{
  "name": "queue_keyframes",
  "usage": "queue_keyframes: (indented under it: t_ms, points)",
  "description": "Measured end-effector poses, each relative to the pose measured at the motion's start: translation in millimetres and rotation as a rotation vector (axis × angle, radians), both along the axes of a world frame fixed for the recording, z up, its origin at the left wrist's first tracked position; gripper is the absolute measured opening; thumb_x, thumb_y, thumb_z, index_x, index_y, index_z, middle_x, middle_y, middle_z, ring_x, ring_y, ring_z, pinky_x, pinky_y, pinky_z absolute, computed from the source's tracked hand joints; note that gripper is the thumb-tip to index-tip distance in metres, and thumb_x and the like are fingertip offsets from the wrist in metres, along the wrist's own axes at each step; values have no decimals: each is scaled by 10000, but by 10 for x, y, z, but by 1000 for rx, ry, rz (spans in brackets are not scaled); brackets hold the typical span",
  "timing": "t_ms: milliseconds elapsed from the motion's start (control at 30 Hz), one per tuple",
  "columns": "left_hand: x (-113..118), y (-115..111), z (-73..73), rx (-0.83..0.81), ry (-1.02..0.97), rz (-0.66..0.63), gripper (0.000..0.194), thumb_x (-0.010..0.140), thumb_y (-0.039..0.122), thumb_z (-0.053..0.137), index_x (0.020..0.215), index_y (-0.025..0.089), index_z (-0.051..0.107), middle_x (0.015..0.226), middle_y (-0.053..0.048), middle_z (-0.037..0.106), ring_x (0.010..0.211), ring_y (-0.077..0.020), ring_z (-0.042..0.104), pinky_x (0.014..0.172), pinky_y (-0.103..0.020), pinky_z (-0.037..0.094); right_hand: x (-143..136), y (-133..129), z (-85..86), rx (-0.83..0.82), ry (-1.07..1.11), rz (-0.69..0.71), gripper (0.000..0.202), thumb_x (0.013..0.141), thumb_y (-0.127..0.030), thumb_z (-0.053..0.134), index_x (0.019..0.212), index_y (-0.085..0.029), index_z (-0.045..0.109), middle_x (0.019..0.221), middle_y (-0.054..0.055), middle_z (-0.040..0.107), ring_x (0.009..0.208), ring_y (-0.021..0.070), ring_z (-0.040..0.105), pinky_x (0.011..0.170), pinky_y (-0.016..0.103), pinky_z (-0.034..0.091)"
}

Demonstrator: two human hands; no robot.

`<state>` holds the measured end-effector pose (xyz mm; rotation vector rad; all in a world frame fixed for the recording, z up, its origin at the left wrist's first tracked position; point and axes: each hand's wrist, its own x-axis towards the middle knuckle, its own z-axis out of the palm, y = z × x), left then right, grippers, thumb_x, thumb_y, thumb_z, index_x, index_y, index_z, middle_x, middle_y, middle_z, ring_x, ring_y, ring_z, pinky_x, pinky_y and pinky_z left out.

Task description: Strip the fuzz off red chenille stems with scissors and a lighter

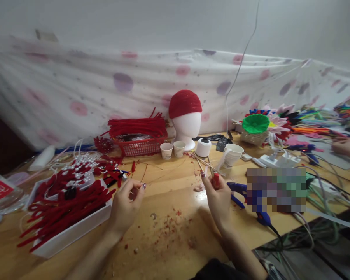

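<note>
My left hand (127, 203) is raised just over the table, its thumb and fingertips pinched together. Whatever is in that pinch, if anything, is too small to make out. Beside it is a white box (76, 230) filled with red fuzzy stems (72, 210). Closed around a small red object (216, 180), my right hand (218, 200) is near a blue glue gun (261, 208). The kind of red object is hidden by the fingers. Thin sticks (198, 161) show just beyond this hand. Red scraps (175, 227) lie scattered between the hands.
A foam head (187, 126) in a red cap stands behind a red basket (142, 147) and paper cups (166, 151). A thread spool (203, 148) and a white cup (233, 154) are nearby. Power strips (280, 160) and cables crowd the right; another person's hand (348, 147) is there.
</note>
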<state>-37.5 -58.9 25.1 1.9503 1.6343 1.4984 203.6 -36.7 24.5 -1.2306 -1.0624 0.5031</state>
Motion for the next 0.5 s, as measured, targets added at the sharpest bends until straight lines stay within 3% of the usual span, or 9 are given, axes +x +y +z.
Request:
queue_keyframes:
  t_ms: [233, 500]
  points:
    - [-15, 20, -5, 34, -119, 74, 171, 848, 306, 557, 720, 194, 576, 646, 19, 593, 552, -122, 563, 516, -222, 450, -2, -28, 5, 16, 26, -9, 425, 771, -520, 617, 605, -219, 366, 542, -71, 329, 497, 94, 305, 464, 242, 258]
    - [6, -10, -10, 94, 40, 61, 175, 867, 257, 561, 708, 191, 592, 694, -3, 629, 618, -130, 578, 576, -237, 447, -70, -103, -75, 132, -151, 87, 300, 840, -387, 608, 655, -208, 454, 559, -62, 387, 500, 93, 373, 481, 233, 326]
